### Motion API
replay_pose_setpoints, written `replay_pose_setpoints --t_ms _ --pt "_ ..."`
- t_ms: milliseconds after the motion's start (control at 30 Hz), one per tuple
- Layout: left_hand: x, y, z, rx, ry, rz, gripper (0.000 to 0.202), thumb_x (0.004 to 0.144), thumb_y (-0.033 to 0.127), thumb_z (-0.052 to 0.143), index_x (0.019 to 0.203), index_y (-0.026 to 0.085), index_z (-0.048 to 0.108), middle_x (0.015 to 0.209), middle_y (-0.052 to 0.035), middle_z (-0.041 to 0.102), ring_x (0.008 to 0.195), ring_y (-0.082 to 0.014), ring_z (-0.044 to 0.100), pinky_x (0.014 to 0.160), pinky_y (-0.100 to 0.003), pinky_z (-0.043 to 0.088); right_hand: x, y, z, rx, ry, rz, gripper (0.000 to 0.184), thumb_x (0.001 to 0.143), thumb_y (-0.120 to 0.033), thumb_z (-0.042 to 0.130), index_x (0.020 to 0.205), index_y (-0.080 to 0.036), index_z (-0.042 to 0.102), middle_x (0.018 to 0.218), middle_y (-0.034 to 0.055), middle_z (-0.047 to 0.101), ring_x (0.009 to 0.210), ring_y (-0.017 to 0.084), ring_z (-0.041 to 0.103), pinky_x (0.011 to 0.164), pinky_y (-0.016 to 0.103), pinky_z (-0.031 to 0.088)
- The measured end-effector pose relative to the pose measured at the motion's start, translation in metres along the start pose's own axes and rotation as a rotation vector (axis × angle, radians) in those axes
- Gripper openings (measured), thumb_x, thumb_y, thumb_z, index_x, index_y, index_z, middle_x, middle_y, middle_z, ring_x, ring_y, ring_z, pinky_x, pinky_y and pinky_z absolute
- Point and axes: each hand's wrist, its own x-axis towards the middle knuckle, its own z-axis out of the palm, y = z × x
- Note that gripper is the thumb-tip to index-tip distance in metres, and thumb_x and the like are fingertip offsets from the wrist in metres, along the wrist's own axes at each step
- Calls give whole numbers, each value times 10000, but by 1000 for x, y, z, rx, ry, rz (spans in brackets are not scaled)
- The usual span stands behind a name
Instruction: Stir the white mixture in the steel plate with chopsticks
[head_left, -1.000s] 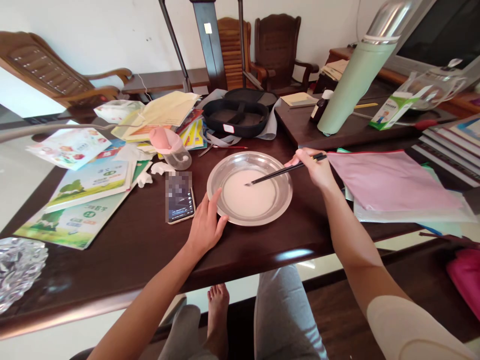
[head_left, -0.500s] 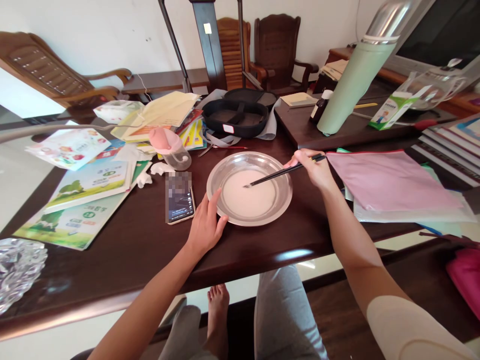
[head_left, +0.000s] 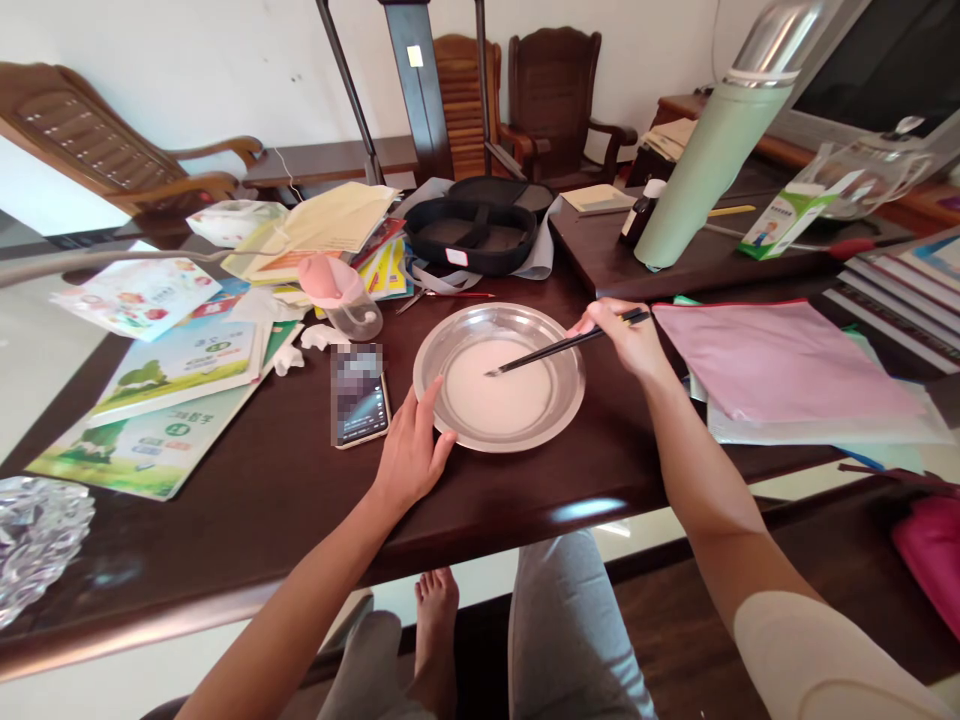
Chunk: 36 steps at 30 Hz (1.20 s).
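A round, shallow metal plate (head_left: 564,408) sits on the dark table with a smooth whitish layer inside, apparently liquid. Its left rim is in the grip of my left hand (head_left: 411,450), one finger over the edge and the thumb near the front. My right hand (head_left: 621,335), closed above the right rim, pinches black chopsticks (head_left: 551,350). They slant down to the left, their greyish tips at the middle of the whitish layer. I cannot tell how deep the tips go. Left of the plate lies a phone (head_left: 362,395) with its screen lit and partly blurred out.
A pink-lidded cup (head_left: 341,295), crumpled tissues (head_left: 322,337) and booklets (head_left: 172,430) lie to the left. Behind the plate is an open black case (head_left: 472,235). A green thermos (head_left: 709,150) stands at back right, near a pink pouch (head_left: 772,360). A crystal-like dish (head_left: 41,540) is at front left.
The chopstick tips have shifted very slightly to the left. The picture on the phone screen differs a little. Both hands and the plate stay in place.
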Motion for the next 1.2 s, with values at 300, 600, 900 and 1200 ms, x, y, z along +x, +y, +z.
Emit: replay_pose_setpoints --t_ms 300,600,900,1200 --pt "0 0 0 1 -3 -1 702 1070 573 271 1621 140 287 1547 -257 487 1467 -377 464 1154 -552 422 -3 -1 4 34 -168 -2 472 851 -659 704 619 -249 717 676 36 771 713 225 753 742 359 574" --pt "0 -1 1 -7 -2 -9 696 1071 570 274 1610 132 307 1549 -265 478 1460 -381 470 1148 -551 429 2 6 -8 46 70 -35 497 876 -644 685 567 -256 674 593 21 725 661 220 736 781 384 582" --pt "0 -2 0 7 -1 2 696 1071 571 273 1620 144 284 1553 -258 482 1467 -377 468 1151 -554 429 -3 -3 8 6 -197 12 466 812 -686 727 665 -244 742 719 39 775 770 234 765 802 370 588" --pt "0 1 -1 31 1 12 658 1072 549 279 1630 204 216 1552 -248 465 1449 -415 484 1131 -570 462 1 6 -10 130 -40 -32 472 939 -529 672 564 -242 678 589 24 722 648 205 703 737 362 528"
